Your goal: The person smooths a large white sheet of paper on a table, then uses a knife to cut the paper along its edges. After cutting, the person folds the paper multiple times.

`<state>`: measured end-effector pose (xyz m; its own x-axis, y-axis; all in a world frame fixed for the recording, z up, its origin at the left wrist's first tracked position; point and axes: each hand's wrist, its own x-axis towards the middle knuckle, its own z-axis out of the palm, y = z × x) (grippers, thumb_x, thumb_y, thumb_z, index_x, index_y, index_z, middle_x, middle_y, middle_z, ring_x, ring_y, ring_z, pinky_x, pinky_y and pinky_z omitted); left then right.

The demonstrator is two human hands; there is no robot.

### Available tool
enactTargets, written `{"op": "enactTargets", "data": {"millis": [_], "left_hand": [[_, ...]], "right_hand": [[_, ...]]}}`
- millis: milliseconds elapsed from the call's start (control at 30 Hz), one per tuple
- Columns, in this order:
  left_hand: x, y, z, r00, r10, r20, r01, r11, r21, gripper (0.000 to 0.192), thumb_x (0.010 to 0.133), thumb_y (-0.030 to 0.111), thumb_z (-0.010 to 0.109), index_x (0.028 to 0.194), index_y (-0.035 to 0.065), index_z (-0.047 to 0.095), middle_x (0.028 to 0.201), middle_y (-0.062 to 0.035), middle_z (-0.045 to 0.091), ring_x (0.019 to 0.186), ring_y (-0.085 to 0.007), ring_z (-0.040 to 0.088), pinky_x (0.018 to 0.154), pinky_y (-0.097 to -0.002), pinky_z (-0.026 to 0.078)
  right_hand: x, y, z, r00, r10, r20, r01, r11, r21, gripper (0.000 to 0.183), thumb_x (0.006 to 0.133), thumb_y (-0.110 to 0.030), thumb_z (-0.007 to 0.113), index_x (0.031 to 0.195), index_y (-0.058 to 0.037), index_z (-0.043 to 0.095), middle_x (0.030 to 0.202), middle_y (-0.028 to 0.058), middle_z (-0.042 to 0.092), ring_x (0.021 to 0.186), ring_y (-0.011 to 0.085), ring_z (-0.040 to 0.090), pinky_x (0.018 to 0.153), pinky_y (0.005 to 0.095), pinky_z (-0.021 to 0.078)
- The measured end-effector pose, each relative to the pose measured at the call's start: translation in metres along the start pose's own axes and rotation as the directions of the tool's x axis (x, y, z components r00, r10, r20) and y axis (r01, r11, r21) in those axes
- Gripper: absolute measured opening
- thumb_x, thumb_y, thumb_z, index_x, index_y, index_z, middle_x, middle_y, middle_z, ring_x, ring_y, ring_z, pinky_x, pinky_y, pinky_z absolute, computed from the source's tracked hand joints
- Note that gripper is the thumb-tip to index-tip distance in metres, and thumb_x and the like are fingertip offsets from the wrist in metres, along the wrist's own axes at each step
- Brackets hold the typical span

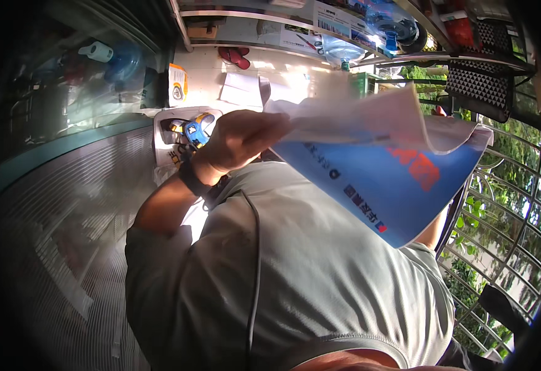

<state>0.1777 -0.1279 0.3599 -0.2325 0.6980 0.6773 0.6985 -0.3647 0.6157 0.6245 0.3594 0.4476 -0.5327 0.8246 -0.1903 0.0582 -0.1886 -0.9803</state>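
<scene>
My left hand [247, 139], with a dark band at the wrist, is raised in front of my chest and pinches the left end of a large blue and white printed sheet [349, 171]. The sheet bears red and dark writing; its upper part is white, folded and blurred, and a lower corner hangs over the right side of my grey shirt [317, 259]. Whether it is paper or plastic, I cannot tell. My right hand is hidden behind the sheet; only part of the right arm shows beside it. A dark cord runs down the shirt.
A pale bin [161, 139] holding a blue and yellow item stands at left. Beyond lie white papers [240, 88] and red slippers [235, 57] on the tiled floor. A metal rack [252, 17] carries water bottles [391, 23]. A window grille [521, 199] borders the right, ribbed glass the left.
</scene>
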Motion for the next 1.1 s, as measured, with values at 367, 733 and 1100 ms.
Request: {"op": "enactTargets", "data": {"millis": [367,733,1100], "left_hand": [[-0.051,0.044,0.012,0.999,-0.002,0.032,-0.003,0.990,0.139,0.041,0.077,0.005,0.072,0.117,0.0117,0.073,0.116,-0.0062,0.071,0.095,-0.0201,0.073,0.078,-0.0329,0.060],[-0.097,0.040,0.023,0.928,-0.329,0.175,0.355,0.924,-0.144,0.041,0.078,-0.004,0.070,0.118,0.0024,0.068,0.109,-0.0164,0.073,0.094,-0.0340,0.073,0.081,-0.0399,0.060],[-0.079,0.028,0.015,0.847,-0.531,-0.025,0.487,0.795,-0.361,0.018,0.096,-0.002,0.066,0.113,-0.0002,0.071,0.105,-0.0183,0.075,0.095,-0.0292,0.075,0.085,-0.0341,0.058]], "right_hand": [[-0.023,0.039,-0.037,0.996,0.070,-0.049,-0.070,0.997,0.016,0.038,0.097,-0.012,0.067,0.134,-0.0103,0.058,0.126,0.0067,0.065,0.118,0.0223,0.061,0.102,0.0448,0.0496],[-0.007,0.051,-0.015,0.998,0.070,0.001,-0.070,0.998,0.004,0.037,0.097,-0.012,0.067,0.133,-0.0107,0.058,0.125,0.0067,0.065,0.119,0.0226,0.061,0.102,0.0451,0.0492],[0.015,0.027,0.059,0.992,0.002,0.129,0.000,1.000,-0.019,0.037,0.097,-0.012,0.068,0.133,-0.0107,0.058,0.125,0.0067,0.066,0.120,0.0234,0.061,0.104,0.0454,0.0482]]}}
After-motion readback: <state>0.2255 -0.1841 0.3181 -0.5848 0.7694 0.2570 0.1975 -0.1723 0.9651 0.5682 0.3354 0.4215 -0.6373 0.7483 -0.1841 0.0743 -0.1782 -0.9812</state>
